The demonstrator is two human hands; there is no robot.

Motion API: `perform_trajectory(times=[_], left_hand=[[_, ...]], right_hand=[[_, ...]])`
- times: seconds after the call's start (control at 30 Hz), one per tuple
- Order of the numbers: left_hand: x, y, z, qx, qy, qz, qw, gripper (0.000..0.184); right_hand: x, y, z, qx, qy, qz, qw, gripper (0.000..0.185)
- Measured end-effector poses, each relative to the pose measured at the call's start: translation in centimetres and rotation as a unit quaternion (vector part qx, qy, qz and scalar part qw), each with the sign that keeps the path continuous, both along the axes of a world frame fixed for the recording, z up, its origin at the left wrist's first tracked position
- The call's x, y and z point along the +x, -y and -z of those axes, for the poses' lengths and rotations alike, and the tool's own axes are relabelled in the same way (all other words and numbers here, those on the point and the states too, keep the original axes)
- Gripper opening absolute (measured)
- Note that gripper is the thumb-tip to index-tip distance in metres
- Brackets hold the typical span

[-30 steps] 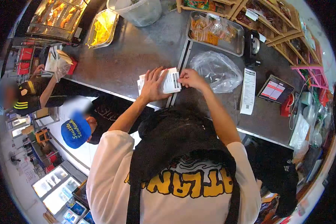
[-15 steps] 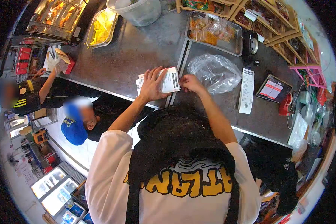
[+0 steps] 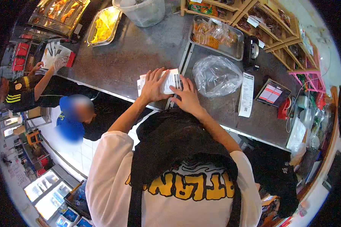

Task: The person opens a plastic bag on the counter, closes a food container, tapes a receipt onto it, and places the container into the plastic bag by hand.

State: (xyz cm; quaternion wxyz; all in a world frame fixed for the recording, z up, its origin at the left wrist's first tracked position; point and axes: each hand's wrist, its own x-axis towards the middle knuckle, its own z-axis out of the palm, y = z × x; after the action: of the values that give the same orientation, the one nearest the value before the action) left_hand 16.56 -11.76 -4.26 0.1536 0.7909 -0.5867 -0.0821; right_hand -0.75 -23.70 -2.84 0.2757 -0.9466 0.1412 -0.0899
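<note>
My left hand (image 3: 155, 87) lies flat with spread fingers on white printed paper slips (image 3: 172, 80), which rest on the dark counter near its front edge. Its palm and fingers cover much of the print. At the right edge of the slips is my right hand (image 3: 187, 97), its fingers stretched out and the thumb apart, pointing towards the paper. To the right of that hand sits a crumpled clear plastic bag (image 3: 217, 76). A long printed receipt (image 3: 246, 94) lies beyond the bag.
A tablet (image 3: 272, 92) stands at the right. Behind are a metal tray (image 3: 236, 53) of bagged food, a tray of yellow food (image 3: 103, 26), a clear tub (image 3: 143, 14) and wicker baskets (image 3: 250, 11). Co-workers stand at the left, one handling an open white-and-red box (image 3: 60, 56).
My right hand has gone from curled fingers at the slips' edge to outstretched fingers. My left hand stays on the slips. At the left, a co-worker's box now shows more of its inside.
</note>
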Motion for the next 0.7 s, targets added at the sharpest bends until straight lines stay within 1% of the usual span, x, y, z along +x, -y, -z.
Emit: perform_trajectory(times=[0.03,0.07,0.1,0.13,0.17,0.2,0.23,0.27,0.3,0.33,0.37,0.43,0.47,0.5,0.57,0.6,0.63,0.67,0.7], left_hand=[[0.0,-0.1,-0.1,-0.001,0.004,0.003,1.0,0.102],[0.2,-0.3,-0.3,-0.004,0.004,0.002,1.0,0.102],[0.4,-0.4,-0.6,-0.023,-0.023,-0.008,0.999,0.099],[0.7,-0.4,-0.8,-0.041,-0.051,-0.018,0.998,0.095],[1.5,-0.8,-0.6,-0.048,-0.052,-0.015,0.997,0.095],[2.7,-1.4,-0.2,-0.038,-0.066,-0.068,0.995,0.091],[3.8,-2.1,0.4,-0.026,-0.081,-0.119,0.989,0.086],[4.2,-2.9,1.1,-0.039,-0.078,-0.192,0.977,0.082],[4.3,-4.0,2.2,-0.052,-0.076,-0.263,0.96,0.078],[5.4,-5.5,5.8,-0.071,-0.251,-0.304,0.916,0.072],[6.0,-6.2,8.8,-0.085,-0.417,-0.333,0.841,0.067],[3.0,-6.3,5.7,-0.06,-0.514,-0.372,0.771,0.056],[1.6,-6.2,5.4,-0.107,-0.513,-0.364,0.77,0.047],[0.5,-5.8,3.7,-0.144,-0.543,-0.379,0.735,0.042],[0.1,-5.5,4.4,-0.214,-0.595,-0.352,0.69,0.043],[-0.1,-5.6,4.8,-0.216,-0.596,-0.348,0.691,0.043],[-0.4,-5.5,4.8,-0.218,-0.617,-0.355,0.668,0.048],[-0.6,-5.3,4.6,-0.22,-0.637,-0.361,0.645,0.053],[-0.9,-4.9,4.4,-0.223,-0.637,-0.356,0.646,0.053]], right_hand=[[0.0,0.1,0.3,-0.002,0.001,-0.002,1.0,0.053],[0.0,0.3,1.0,0.016,0.05,0.023,0.998,0.055],[-0.1,0.7,1.8,0.033,0.099,0.047,0.993,0.058],[-0.3,0.9,2.8,0.027,0.099,0.046,0.994,0.058],[-0.5,1.2,3.8,0.133,0.092,0.098,0.982,0.061],[-0.9,1.5,4.8,0.238,0.086,0.151,0.956,0.064],[-1.0,1.5,5.5,0.232,0.088,0.157,0.956,0.064],[-0.9,1.3,6.0,0.304,0.047,0.175,0.935,0.064],[-0.8,1.2,6.4,0.374,0.007,0.191,0.907,0.064],[-0.4,1.3,7.0,0.287,-0.054,0.15,0.944,0.067],[0.4,1.5,7.1,0.322,-0.023,0.081,0.943,0.067],[1.3,0.5,4.6,0.412,-0.029,0.123,0.902,0.061],[1.6,0.5,4.7,0.408,-0.024,0.127,0.904,0.061],[1.9,0.6,5.0,0.383,-0.034,0.148,0.911,0.06],[2.1,0.9,4.9,0.355,-0.04,0.172,0.918,0.058],[2.0,1.0,4.8,0.413,-0.029,0.181,0.892,0.06],[1.8,1.0,4.7,0.469,-0.017,0.188,0.863,0.061],[2.1,1.0,6.0,0.475,0.0,0.217,0.853,0.08],[1.7,1.2,7.2,0.471,0.003,0.216,0.855,0.08]])
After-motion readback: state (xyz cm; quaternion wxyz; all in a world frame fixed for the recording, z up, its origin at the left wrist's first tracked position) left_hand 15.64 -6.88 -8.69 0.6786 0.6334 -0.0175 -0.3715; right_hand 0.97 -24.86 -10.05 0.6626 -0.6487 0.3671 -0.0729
